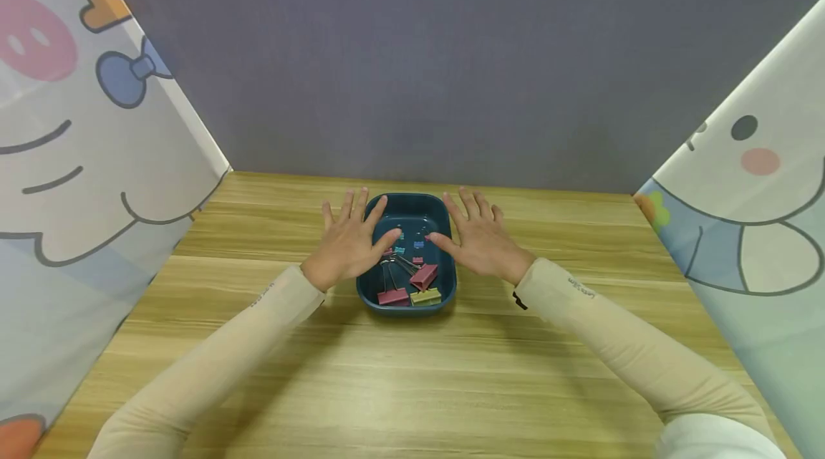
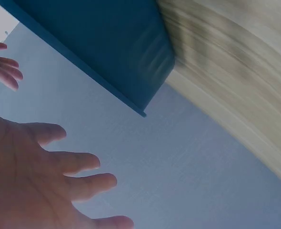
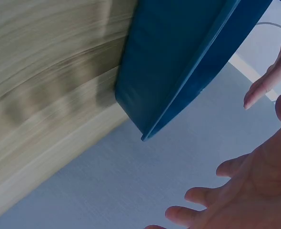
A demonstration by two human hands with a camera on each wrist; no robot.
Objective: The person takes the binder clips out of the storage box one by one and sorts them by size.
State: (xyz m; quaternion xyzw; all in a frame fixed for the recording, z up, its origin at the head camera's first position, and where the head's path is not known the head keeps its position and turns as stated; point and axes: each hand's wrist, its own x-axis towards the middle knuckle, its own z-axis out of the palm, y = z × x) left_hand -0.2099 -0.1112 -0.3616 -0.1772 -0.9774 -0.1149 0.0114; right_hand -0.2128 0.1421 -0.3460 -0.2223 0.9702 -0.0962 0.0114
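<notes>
A dark blue tray (image 1: 412, 204) stands on the wooden table with binder clips in it. Two larger pink clips, one of them a pink binder clip (image 1: 393, 297), lie near its front beside a yellow binder clip (image 1: 426, 296). Farther back are several small clips, including a blue one (image 1: 419, 245). My left hand (image 1: 348, 244) hovers at the tray's left side, fingers spread, holding nothing. Over the right side my right hand (image 1: 483, 240) is spread likewise, its thumb reaching above the rim. Both wrist views show bare palms beside the tray wall (image 2: 102, 43).
The wooden table (image 1: 412, 380) extends around the tray on all sides. Behind it rises a grey panel (image 1: 412, 65). Cartoon-printed cloths flank the table, a left cloth (image 1: 97, 180) and a right cloth (image 1: 760, 230).
</notes>
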